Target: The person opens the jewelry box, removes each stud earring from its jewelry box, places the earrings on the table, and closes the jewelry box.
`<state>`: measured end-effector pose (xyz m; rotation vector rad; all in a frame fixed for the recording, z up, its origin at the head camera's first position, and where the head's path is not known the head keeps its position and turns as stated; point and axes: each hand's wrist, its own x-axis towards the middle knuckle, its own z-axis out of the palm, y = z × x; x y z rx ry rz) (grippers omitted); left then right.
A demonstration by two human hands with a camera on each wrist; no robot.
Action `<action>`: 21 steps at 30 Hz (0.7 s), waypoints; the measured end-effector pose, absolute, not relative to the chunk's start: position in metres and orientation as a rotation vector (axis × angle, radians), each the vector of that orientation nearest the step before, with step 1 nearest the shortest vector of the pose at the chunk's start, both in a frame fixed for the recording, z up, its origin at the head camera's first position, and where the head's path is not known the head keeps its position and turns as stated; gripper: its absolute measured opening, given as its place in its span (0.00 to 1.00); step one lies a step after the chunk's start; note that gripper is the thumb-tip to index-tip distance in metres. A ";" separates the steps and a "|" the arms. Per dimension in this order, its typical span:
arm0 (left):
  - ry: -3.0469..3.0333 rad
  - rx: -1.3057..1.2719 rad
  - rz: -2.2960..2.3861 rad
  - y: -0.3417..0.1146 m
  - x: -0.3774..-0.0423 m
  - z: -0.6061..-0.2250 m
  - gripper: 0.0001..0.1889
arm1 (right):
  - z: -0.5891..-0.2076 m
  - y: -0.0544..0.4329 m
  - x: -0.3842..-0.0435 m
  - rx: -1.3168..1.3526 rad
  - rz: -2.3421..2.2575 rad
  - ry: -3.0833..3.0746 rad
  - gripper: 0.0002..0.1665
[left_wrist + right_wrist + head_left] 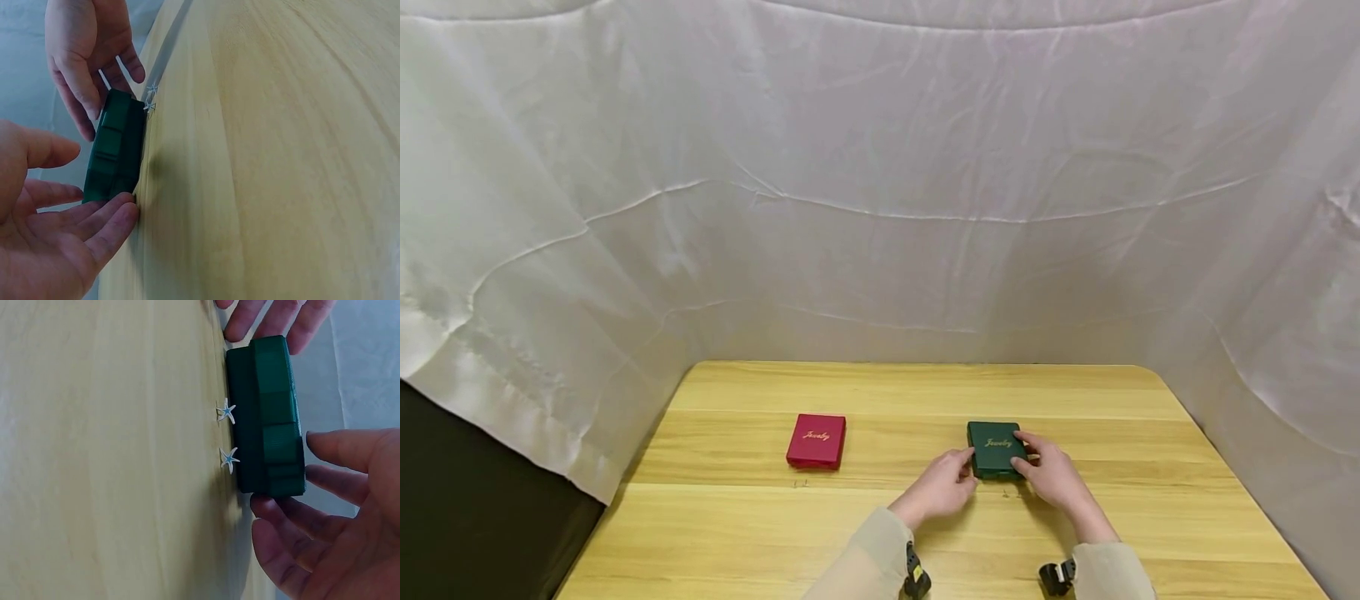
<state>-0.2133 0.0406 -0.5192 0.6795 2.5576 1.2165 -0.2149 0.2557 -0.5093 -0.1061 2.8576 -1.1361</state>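
Note:
A closed green jewelry box (996,450) with gold "Jewelry" lettering lies on the table between both hands. My left hand (938,486) touches its left side with fairly straight fingertips; the thumb stands apart from the lid in the left wrist view. At the opposite side is my right hand (1054,473), its thumb and index tips at the lid's right edge and other fingers (284,550) along the side wall, not wrapped round it. Two small white starfish-shaped pieces with blue centres, one a starfish earring (229,460) by its look, stand before the box's front.
A closed red jewelry box (817,442) lies farther left on the wooden table (730,533). Two tiny pieces (801,483) sit in front of it, too small to make out. Pale fabric (880,267) hangs behind and beside the table.

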 end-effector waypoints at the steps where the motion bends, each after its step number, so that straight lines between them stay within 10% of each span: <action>1: 2.560 0.680 1.217 0.039 -0.214 -0.520 0.28 | -0.508 0.256 -0.215 -0.106 -1.135 2.855 0.30; 21: 2.920 0.615 0.940 -0.063 -0.211 -0.498 0.36 | -0.484 0.265 -0.196 -0.316 -0.806 3.095 0.35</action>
